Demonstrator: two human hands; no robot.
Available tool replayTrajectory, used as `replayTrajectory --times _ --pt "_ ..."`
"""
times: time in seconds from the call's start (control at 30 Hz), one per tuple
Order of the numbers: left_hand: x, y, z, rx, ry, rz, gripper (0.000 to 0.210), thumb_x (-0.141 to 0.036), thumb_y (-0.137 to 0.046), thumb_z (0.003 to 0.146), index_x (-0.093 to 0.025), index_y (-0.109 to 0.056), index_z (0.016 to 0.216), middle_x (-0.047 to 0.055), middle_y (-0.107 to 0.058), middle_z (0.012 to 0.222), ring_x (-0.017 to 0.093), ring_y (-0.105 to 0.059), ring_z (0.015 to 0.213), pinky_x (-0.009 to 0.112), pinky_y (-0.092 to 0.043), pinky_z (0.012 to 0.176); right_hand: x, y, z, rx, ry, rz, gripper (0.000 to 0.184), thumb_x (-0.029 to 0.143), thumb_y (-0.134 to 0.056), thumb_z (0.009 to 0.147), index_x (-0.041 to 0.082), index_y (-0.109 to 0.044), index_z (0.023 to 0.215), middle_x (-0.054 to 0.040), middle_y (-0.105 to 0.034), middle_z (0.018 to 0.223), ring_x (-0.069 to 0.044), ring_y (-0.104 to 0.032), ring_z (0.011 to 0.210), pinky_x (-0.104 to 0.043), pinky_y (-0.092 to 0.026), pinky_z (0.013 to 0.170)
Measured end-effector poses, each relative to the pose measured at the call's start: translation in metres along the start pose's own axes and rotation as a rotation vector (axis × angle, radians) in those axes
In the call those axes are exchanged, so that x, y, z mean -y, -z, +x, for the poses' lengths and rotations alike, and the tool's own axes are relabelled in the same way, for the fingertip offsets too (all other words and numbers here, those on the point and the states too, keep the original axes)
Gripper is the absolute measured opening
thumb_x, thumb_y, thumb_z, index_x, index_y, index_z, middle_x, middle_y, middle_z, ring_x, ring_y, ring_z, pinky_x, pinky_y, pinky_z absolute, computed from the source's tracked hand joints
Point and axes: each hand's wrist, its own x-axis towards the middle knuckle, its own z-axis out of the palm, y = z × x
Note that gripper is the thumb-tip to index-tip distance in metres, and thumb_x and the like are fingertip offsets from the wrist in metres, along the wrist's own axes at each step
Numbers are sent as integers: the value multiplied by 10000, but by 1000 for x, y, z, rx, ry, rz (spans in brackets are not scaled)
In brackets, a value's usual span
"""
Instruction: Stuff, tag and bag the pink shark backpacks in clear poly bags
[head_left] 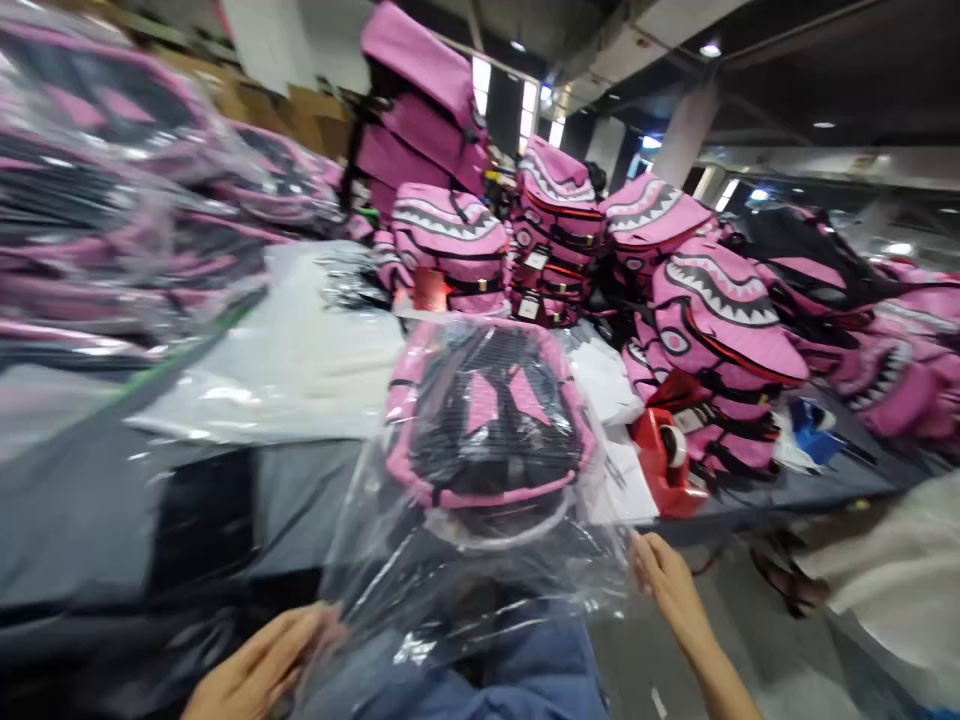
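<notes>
A pink and black backpack [495, 420] lies on the table, its dark padded back with two pink patches facing up. Around it is a clear plastic bag [480, 575], whose near end stretches past the table edge toward me. My left hand [262, 660] pinches the bag's left corner, slightly blurred. On the other side my right hand [664, 570] grips the right corner between thumb and fingers. The bag's near end is spread wide between both hands.
Flat clear bags [300, 350] lie left of the backpack. A red tape dispenser [667, 460] stands at right, near stacked pink shark-mouth backpacks [727, 310]. Bagged backpacks [112, 200] pile up at far left. Someone in light clothing [907, 580] is at the right edge.
</notes>
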Motion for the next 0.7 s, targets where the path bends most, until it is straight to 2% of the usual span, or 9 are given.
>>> replayTrajectory --times 0.07,0.17,0.27,0.37,0.4,0.47,0.57,0.63,0.7 --pt "-21 4 -12 64 142 -127 646 -849 -683 593 -257 -766 838 46 -791 872 289 -731 853 359 -602 709 3 -9 1 -58 64 -88 644 860 -440 773 239 -525 629 15 -510 527 -174 -506 525 -267 -407 515" --pt "-47 -11 -19 105 162 -221 684 -862 -690 572 -210 -724 775 25 -735 761 231 -681 755 296 -554 668 8 -15 2 -92 68 -158 672 904 -404 749 254 -559 675 10 -540 526 -188 -518 502 -282 -412 507" --pt "-54 -20 -14 -2 104 -179 682 -889 -579 646 -215 -649 723 29 -714 698 233 -676 710 316 -545 673 11 -10 9 -105 111 -162 675 922 -409 719 266 -555 660 -6 -551 524 -198 -533 492 -309 -444 526" --pt "-55 -8 -4 -184 -27 37 563 -804 -491 737 -251 -591 717 -1 -668 582 209 -649 588 307 -513 637 10 6 21 -123 128 -131 638 910 -475 692 281 -546 606 -31 -550 506 -204 -541 479 -328 -461 526" --pt "-56 -2 -1 -227 -65 102 515 -764 -472 752 -260 -571 710 -20 -631 529 195 -620 528 300 -493 603 8 12 25 -86 104 -99 638 912 -501 667 280 -536 587 -35 -544 494 -204 -535 468 -330 -459 506" --pt "-62 7 3 -240 -83 155 462 -718 -447 756 -268 -548 727 -48 -573 463 177 -573 454 289 -464 551 6 18 30 16 4 17 658 921 -535 617 263 -552 622 -44 -582 540 -210 -559 481 -329 -467 469" --pt "-72 13 1 -162 36 92 598 -827 -458 678 -262 -562 845 -77 -510 411 171 -517 403 277 -422 459 3 16 30 51 -111 173 691 901 -560 626 232 -593 794 -16 -612 635 -186 -562 491 -305 -467 441" --pt "-74 15 -1 -65 117 13 759 -925 -536 552 -253 -581 902 -89 -495 403 160 -491 392 264 -401 419 2 11 27 19 -65 153 630 849 -615 646 228 -546 727 42 -502 549 -129 -453 434 -254 -390 415" --pt "-71 18 0 5 122 -9 799 -962 -592 485 -252 -592 851 -91 -489 402 136 -468 393 247 -386 404 2 8 25 8 -9 128 614 804 -675 635 227 -466 618 74 -390 481 -92 -354 420 -226 -305 411"
